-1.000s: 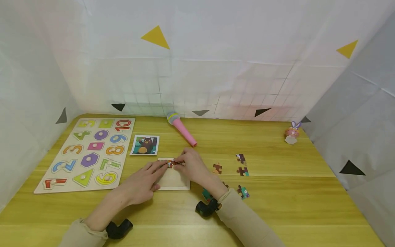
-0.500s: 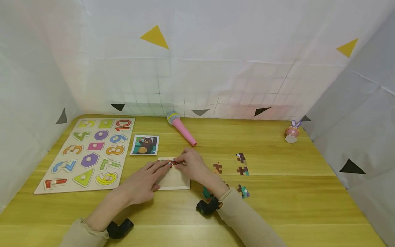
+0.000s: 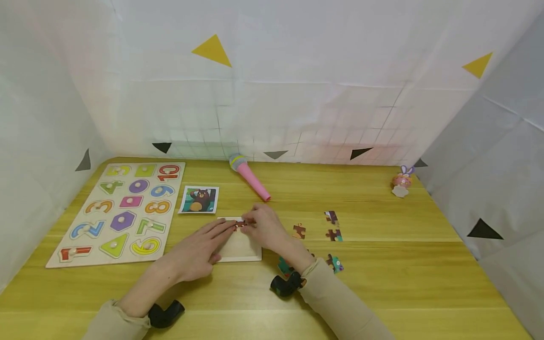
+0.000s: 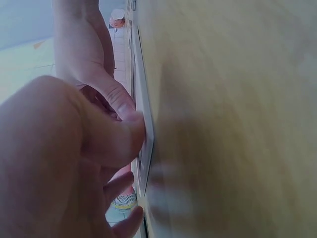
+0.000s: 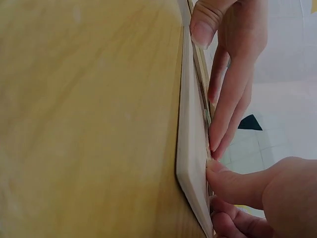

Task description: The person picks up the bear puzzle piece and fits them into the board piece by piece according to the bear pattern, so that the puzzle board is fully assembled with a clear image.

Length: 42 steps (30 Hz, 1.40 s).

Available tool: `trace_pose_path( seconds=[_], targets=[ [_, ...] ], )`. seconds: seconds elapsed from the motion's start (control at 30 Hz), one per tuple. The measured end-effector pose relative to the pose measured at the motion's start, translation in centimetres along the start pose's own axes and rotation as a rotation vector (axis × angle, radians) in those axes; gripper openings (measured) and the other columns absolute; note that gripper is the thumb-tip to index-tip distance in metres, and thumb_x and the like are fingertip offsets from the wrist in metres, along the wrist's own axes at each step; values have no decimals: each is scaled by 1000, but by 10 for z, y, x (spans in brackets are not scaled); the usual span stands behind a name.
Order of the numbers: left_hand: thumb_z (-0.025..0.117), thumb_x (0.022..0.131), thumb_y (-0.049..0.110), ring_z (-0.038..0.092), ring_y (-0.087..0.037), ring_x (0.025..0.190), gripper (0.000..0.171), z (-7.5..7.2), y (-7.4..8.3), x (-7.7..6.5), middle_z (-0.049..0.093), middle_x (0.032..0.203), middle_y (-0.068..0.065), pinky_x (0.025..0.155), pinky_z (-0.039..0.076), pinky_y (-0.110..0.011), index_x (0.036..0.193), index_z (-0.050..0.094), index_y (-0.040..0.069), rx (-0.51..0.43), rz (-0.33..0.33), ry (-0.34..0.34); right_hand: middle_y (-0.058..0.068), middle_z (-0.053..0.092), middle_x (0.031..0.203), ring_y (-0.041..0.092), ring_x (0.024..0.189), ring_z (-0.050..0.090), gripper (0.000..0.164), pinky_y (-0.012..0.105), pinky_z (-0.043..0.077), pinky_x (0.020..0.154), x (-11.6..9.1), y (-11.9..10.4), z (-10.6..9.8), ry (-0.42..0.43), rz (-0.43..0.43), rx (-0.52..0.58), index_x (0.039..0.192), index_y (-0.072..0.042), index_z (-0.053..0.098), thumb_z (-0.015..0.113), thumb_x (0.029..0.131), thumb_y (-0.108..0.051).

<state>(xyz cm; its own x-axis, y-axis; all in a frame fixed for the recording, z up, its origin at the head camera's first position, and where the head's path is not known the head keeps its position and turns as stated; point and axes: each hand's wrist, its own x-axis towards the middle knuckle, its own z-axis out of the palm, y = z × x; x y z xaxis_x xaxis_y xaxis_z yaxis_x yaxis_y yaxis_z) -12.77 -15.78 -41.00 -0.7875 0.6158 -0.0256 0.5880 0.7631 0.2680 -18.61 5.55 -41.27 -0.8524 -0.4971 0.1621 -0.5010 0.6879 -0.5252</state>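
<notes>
Two hands at a shallow puzzle tray

Head view, centre: a person's right hand pinches a small brown puzzle piece between thumb and fingers at the upper edge of a pale tray. Whether the piece is fully seated in the tray cannot be told, as fingertips partly cover it. The left hand lies with fingers extended over the tray's left side, its fingertips near the piece; it grips nothing visible. The lower part of the tray shows its bare floor. In both wrist views the tray is seen nearly edge-on, with the fingers of the two hands close together along it.

Right of centre, loose pieces lie scattered on the wooden table, some partly hidden by the right forearm. Just above and left of the tray lies a bear picture card; above the tray, a pink toy microphone lies aslant. A number board with knobbed digits and shapes occupies the left of the frame. Toward the right end of the table stands a rabbit-eared toy. A white cloth fills the background.
</notes>
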Motion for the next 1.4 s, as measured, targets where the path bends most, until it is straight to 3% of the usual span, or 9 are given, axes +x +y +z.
trace_pose_path(
  seconds=[0.3, 0.77, 1.4],
  targets=[
    [55, 101, 24, 26, -30, 151, 65, -2, 3, 0, 21, 167, -6, 116, 35, -50, 157, 29, 6, -67, -32, -48, 5, 59, 79, 16, 72, 44, 25, 25, 34, 63, 0, 1, -2, -22, 39, 1, 111, -7, 77, 78, 88, -18],
    [57, 101, 24, 24, -33, 151, 64, -1, 4, 1, 24, 166, -6, 114, 38, -54, 158, 31, 9, -33, -20, -44, 7, 58, 82, 16, 72, 45, 27, 25, 34, 63, 0, 0, -3, -46, 45, -2, 114, -7, 76, 76, 90, -19],
    [59, 99, 23, 24, -31, 151, 67, -2, 6, 2, 24, 166, -7, 116, 34, -52, 157, 31, 6, -82, -26, -50, 7, 60, 85, 17, 75, 48, 27, 24, 36, 64, -1, 1, -3, -40, 51, 19, 114, -6, 76, 77, 89, -18]
  ],
)
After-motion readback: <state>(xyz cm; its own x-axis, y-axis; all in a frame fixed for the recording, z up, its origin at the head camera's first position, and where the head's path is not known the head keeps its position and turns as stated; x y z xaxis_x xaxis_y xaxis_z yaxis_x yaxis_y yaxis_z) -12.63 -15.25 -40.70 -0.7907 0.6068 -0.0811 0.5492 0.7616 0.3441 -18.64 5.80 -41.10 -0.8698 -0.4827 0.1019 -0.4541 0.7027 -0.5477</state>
